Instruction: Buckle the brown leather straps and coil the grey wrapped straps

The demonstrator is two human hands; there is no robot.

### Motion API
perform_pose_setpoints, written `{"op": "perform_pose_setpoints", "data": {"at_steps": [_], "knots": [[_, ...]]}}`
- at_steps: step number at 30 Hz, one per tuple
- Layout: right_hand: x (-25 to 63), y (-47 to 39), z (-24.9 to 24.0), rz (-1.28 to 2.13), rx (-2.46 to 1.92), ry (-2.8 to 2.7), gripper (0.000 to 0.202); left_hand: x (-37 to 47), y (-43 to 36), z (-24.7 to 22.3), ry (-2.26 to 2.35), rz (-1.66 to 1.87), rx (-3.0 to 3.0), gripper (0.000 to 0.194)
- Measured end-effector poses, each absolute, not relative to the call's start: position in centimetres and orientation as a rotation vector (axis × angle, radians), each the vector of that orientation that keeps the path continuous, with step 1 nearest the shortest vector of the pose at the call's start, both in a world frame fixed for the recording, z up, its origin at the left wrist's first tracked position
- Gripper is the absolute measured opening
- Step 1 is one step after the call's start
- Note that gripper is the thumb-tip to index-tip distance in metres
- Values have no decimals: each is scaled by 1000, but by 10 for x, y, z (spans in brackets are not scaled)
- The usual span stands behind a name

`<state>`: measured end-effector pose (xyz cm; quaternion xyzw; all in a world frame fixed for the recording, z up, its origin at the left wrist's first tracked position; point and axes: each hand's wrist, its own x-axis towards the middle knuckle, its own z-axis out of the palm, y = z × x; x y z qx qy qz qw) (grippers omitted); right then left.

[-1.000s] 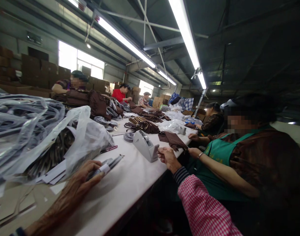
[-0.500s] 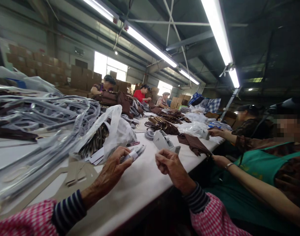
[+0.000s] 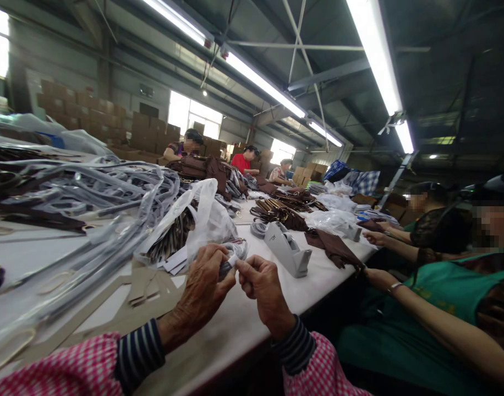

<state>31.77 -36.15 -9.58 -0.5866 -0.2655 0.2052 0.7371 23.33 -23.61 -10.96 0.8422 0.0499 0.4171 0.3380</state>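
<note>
Between the fingers and thumb of my left hand [image 3: 204,294] is a coiled strap [image 3: 238,250] in clear plastic, with a white band [image 3: 233,260] around it. My right hand [image 3: 263,286] meets it from the right, thumb and forefinger pinched at the band's edge. Whatever small piece those fingertips hold is too small to make out. Just beyond my right hand stands a grey tape dispenser [image 3: 288,251] on the white table [image 3: 235,335]. Another coil [image 3: 258,229] lies behind the dispenser.
Plastic-wrapped straps [image 3: 124,192] pile up at left. A white plastic bag [image 3: 211,217] of strips stands ahead, with flat taupe pieces [image 3: 148,286] nearer me. A co-worker in a green apron [image 3: 437,291] at right holds a brown fabric piece [image 3: 332,247]. The table's edge runs along my right.
My right hand has moved left from beside the tape dispenser to the coiled strap, and the two hands now meet there. The view has shifted slightly left.
</note>
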Motion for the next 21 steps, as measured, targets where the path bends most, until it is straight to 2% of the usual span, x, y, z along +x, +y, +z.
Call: {"op": "perform_pose_setpoints", "data": {"at_steps": [8, 14, 17, 21], "knots": [[319, -349, -108, 302, -1315, -619, 44, 231, -231, -94, 268, 819, 2037, 22], [324, -345, -128, 354, -1285, -609, 57, 226, -237, -88, 328, 602, 1851, 35], [327, -347, -140, 379, -1206, -650, 55, 227, -238, -89, 296, 449, 1676, 41], [330, -359, -148, 379, -1341, -680, 51, 225, -240, -83, 227, 387, 1537, 43]]}}
